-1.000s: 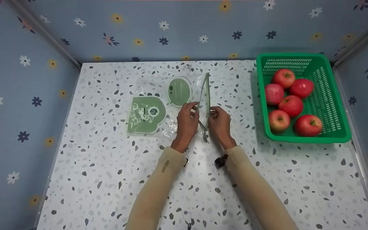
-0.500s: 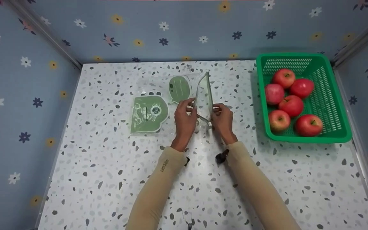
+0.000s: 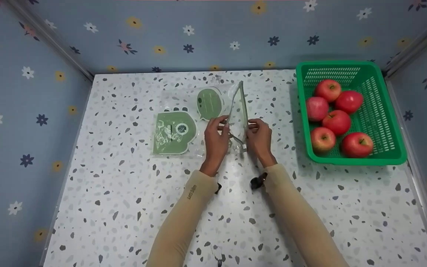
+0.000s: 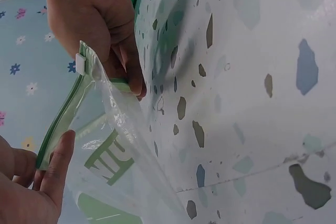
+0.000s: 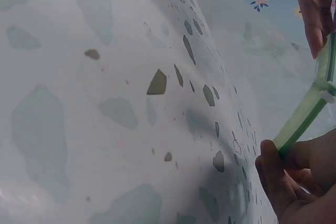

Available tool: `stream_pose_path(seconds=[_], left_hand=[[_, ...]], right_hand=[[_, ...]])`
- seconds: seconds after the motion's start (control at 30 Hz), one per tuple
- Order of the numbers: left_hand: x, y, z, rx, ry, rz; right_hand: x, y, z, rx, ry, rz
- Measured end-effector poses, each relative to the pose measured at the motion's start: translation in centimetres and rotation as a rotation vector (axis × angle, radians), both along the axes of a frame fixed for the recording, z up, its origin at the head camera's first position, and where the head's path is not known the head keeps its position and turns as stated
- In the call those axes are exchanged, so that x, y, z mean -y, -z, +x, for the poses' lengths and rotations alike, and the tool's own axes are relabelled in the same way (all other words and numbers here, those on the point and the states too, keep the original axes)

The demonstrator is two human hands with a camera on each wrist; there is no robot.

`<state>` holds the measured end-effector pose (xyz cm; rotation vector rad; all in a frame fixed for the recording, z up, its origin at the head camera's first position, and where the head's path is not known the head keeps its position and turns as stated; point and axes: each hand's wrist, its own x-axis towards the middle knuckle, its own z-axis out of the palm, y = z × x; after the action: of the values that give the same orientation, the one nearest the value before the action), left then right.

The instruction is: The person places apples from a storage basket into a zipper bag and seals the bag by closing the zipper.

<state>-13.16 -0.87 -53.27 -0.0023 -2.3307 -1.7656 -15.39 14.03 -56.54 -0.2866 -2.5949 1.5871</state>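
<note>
A clear plastic slider zip bag (image 3: 174,137) with green printed shapes lies on the table, its mouth toward the right and raised. My left hand (image 3: 216,142) pinches one green-edged rim of the mouth, and my right hand (image 3: 260,142) pinches the opposite rim. Between them the mouth stands parted in a narrow gap. In the left wrist view a white slider (image 4: 80,64) sits at one end of the zip strip (image 4: 60,116), close to my right hand. The right wrist view shows the thumb and fingers of my right hand (image 5: 299,182) on the green strip.
To the right stands a green plastic basket (image 3: 350,161) holding several red apples (image 3: 337,122). Flower-patterned walls (image 3: 213,37) rise behind and beside the speckled white table (image 3: 117,207).
Both hands have moved slightly apart, and the mouth of the zip bag has widened. The bag has shifted a little to the right. The basket and apples have stayed in place.
</note>
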Motion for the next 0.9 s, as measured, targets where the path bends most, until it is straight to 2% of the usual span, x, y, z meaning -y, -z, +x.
stream_pose_path(seconds=[0.37, 0.7, 0.9], left_hand=[[-0.5, 0.5, -0.3, 0.029, 0.024, -0.013], [-0.5, 0.9, -0.3, 0.029, 0.038, 0.014], [-0.6, 0.9, -0.3, 0.018, 0.039, 0.0]], right_hand=[[-0.6, -0.9, -0.1, 0.002, -0.021, -0.017], [-2.1, -3.1, 0.9, -0.119, -0.105, 0.01], [-3.1, -4.7, 1.7, -0.176, -0.122, 0.069]])
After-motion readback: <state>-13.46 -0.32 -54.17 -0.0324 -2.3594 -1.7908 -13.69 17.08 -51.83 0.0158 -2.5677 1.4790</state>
